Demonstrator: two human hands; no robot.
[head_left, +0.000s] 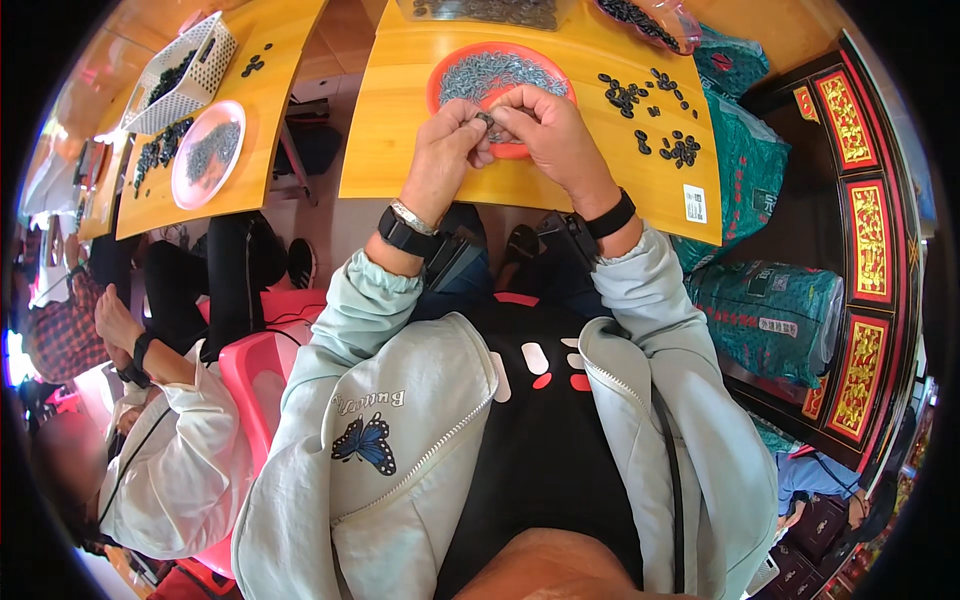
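Clocked from the middle of the view, the wooden table [390, 130] is shining smooth at twelve o'clock, where a plastic basin [435, 85] is looking glossy and its slender pins [500, 70] are glinting like bare metal. At one, small dark pieces [625, 95] are appearing smooth and shiny. A paper-like label [694, 203] is looking matt at two. Toward three, a bag [720, 300] is creasing like glossy plastic, and a cabinet [870, 240] is showing rough, gilt-looking carving. Around seven, the jacket [440, 380] is wrinkling in dull cloth beside a metallic-looking zip [425, 463]. Between eight and nine, a chair [250, 380] is gleaming in smooth plastic.
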